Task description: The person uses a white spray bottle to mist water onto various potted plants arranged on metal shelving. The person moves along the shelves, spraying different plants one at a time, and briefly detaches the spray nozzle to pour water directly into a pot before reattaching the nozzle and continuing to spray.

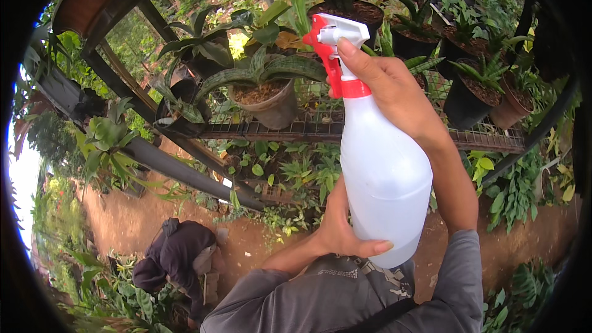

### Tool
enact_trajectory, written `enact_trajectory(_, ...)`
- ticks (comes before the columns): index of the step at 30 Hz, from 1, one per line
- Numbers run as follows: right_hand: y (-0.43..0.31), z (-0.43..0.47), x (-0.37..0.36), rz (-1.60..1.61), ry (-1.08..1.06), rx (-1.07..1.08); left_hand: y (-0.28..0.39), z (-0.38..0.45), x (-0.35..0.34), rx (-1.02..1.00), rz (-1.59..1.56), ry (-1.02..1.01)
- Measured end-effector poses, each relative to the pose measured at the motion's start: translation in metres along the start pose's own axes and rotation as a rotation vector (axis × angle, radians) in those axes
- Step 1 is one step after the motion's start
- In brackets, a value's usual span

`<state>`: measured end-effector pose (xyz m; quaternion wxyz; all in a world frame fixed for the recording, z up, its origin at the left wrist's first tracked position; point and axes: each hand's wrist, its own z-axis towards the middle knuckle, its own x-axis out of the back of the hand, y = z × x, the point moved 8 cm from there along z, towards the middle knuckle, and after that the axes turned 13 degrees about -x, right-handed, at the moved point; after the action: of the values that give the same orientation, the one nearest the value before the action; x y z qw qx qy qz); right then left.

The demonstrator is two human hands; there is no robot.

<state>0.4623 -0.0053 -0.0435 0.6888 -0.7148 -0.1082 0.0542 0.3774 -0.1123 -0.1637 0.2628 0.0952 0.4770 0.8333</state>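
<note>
A white plastic spray bottle (386,162) is held up close in front of me, tilted slightly. My right hand (393,81) grips its neck just under the red and white trigger head (340,37). The right thumb lies against the back of the head, and fingertips show by the red trigger. My left hand (340,233) supports the bottle near its base, thumb across the front; its other fingers are hidden behind the bottle. How much liquid is inside, I cannot tell. Beyond the bottle, a potted sansevieria (268,97) stands on a wire-mesh shelf (319,129).
More potted plants stand on the shelf, including a black pot (469,97) at right and a large pot (365,14) behind. A dark metal rail (185,166) slants along the left. At lower left a person (180,259) bends over plants beside the dirt path (245,249).
</note>
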Motion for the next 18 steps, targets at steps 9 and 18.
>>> enact_trajectory(9,0.0028,0.0016,0.0034,-0.005,0.021,0.022,0.0008,0.0016,-0.0016,0.01,-0.02,0.011)
enact_trajectory(18,0.0042,-0.0022,-0.0012,0.084,-0.08,-0.029,0.0029,0.0018,-0.0037,0.008,0.017,-0.008)
